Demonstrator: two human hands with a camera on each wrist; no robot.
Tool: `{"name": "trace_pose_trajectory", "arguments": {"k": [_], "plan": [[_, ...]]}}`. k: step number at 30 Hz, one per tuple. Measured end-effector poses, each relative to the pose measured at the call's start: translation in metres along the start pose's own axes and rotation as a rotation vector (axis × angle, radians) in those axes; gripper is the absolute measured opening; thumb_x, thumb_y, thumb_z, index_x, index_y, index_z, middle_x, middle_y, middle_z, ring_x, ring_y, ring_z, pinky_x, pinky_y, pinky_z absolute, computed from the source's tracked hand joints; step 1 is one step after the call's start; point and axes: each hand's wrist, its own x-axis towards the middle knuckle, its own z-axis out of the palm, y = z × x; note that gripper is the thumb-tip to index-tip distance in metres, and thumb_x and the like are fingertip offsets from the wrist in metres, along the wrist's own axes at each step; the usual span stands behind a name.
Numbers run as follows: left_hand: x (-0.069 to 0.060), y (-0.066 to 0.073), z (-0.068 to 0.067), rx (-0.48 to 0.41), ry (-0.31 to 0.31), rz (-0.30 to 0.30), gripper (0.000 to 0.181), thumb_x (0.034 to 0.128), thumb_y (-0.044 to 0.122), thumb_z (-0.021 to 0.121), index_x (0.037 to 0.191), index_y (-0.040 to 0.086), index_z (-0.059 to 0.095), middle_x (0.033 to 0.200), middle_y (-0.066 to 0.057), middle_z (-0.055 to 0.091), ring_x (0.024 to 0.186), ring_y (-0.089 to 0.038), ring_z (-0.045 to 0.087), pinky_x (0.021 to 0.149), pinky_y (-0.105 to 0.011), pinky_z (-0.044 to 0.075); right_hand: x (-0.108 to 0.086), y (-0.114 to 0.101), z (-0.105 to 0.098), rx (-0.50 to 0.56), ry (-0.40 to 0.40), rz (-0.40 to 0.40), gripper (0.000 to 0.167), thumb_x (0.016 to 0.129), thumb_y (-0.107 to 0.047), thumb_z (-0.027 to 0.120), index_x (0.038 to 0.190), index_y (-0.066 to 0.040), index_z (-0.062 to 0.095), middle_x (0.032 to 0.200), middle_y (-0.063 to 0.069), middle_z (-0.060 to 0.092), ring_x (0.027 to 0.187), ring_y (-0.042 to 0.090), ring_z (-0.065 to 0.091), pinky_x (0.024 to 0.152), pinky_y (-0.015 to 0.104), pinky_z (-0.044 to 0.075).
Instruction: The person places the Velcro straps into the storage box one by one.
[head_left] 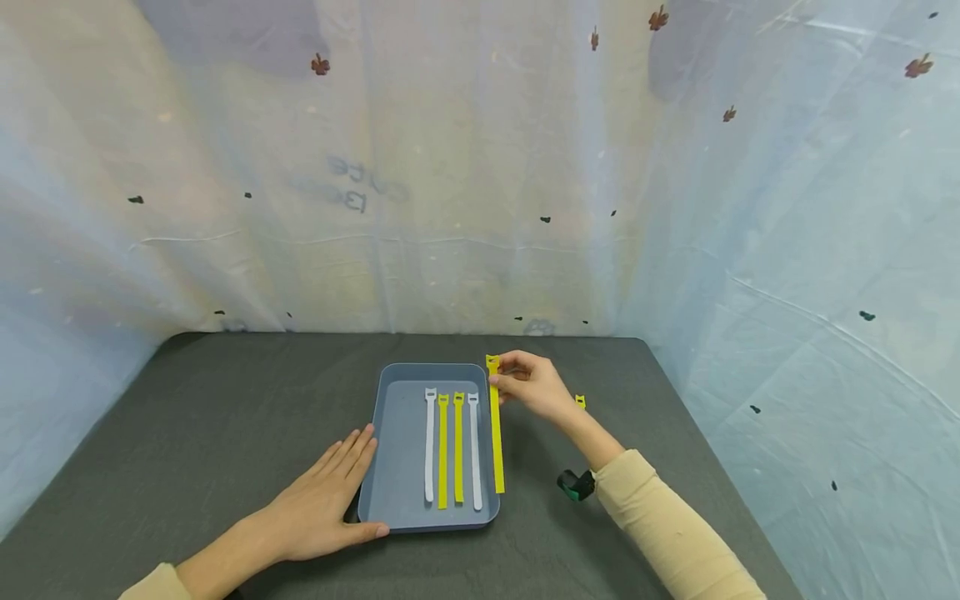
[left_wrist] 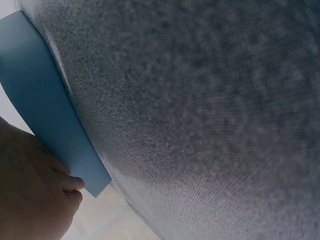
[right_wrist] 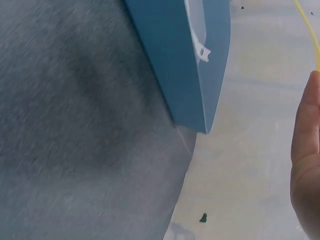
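A yellow cable tie [head_left: 497, 442] with a slotted head is pinched near its top by my right hand [head_left: 534, 385], upright at the right rim of a blue-grey tray [head_left: 397, 450]. Inside the tray lie a white tie [head_left: 430, 446], two yellow ties [head_left: 442, 454] and another white tie [head_left: 475, 454], roughly parallel. My left hand [head_left: 322, 500] rests flat with straight fingers against the tray's left side, its thumb at the near left corner. In the left wrist view, the left hand [left_wrist: 35, 190] touches the tray wall [left_wrist: 55, 110]. The right wrist view shows part of the right hand [right_wrist: 306, 155] at its edge.
Another yellow tie end [head_left: 581, 402] shows behind the right wrist on the dark grey table [head_left: 262, 400]. A black and green strap piece [head_left: 576, 485] sits at the right wrist. Pale plastic sheeting [head_left: 465, 208] hangs behind and at both sides.
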Motion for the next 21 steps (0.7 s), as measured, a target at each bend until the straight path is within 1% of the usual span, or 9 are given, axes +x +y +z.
{"name": "trace_pose_trajectory", "arguments": {"k": [5,6,10,13,15,19,21], "plan": [[0.000,0.000,0.000,0.000,0.001,0.001,0.118,0.0885,0.084,0.052,0.163,-0.003,0.023,0.173,-0.017,0.010,0.159,-0.036,0.014,0.125,-0.056,0.020,0.004,-0.004,0.009,0.022,-0.012,-0.005,0.028,0.100,-0.007,0.070,0.127,0.000,0.065,0.111,0.013,0.070,0.089,0.019,0.071,0.078,0.038,0.063],[0.001,-0.001,0.001,0.003,0.002,0.002,0.118,0.0886,0.084,0.052,0.163,-0.003,0.023,0.173,-0.017,0.010,0.159,-0.036,0.014,0.125,-0.056,0.020,0.005,-0.004,0.011,0.026,-0.017,-0.007,0.030,0.100,-0.007,0.070,0.128,0.002,0.064,0.111,0.013,0.070,0.090,0.018,0.071,0.079,0.039,0.063],[0.001,-0.001,0.002,0.020,0.010,0.008,0.118,0.0887,0.084,0.051,0.163,-0.003,0.024,0.173,-0.017,0.011,0.159,-0.037,0.015,0.124,-0.059,0.022,0.007,-0.007,0.021,0.053,-0.027,-0.006,0.031,0.100,-0.006,0.069,0.129,0.003,0.063,0.112,0.013,0.068,0.090,0.018,0.071,0.087,0.053,0.061],[0.000,-0.001,0.003,0.021,0.011,0.009,0.118,0.0887,0.084,0.051,0.163,-0.003,0.024,0.173,-0.018,0.011,0.159,-0.037,0.015,0.124,-0.060,0.022,0.011,-0.007,0.028,0.073,-0.027,-0.009,0.032,0.100,-0.006,0.069,0.130,0.004,0.062,0.113,0.015,0.067,0.090,0.019,0.071,0.090,0.062,0.057],[0.000,-0.001,0.003,0.023,0.013,0.010,0.118,0.0886,0.084,0.052,0.163,-0.003,0.024,0.173,-0.018,0.011,0.158,-0.037,0.015,0.124,-0.060,0.022,0.013,-0.007,0.033,0.084,-0.027,-0.010,0.032,0.100,-0.005,0.069,0.130,0.004,0.063,0.113,0.015,0.066,0.091,0.019,0.071,0.090,0.062,0.057],[0.000,-0.001,0.002,0.028,0.016,0.014,0.118,0.0887,0.083,0.052,0.162,-0.004,0.025,0.172,-0.019,0.012,0.158,-0.038,0.016,0.124,-0.060,0.022,0.017,-0.004,0.044,0.097,-0.042,-0.010,0.032,0.100,-0.005,0.070,0.129,0.005,0.063,0.114,0.018,0.066,0.093,0.021,0.072,0.087,0.052,0.061],[0.001,-0.001,0.003,0.030,0.015,0.017,0.117,0.0889,0.084,0.052,0.162,-0.004,0.025,0.172,-0.019,0.012,0.158,-0.038,0.015,0.124,-0.060,0.022,0.018,-0.002,0.050,0.102,-0.051,-0.006,0.032,0.099,-0.004,0.069,0.129,0.006,0.062,0.113,0.018,0.066,0.093,0.021,0.072,0.087,0.052,0.061]]}}
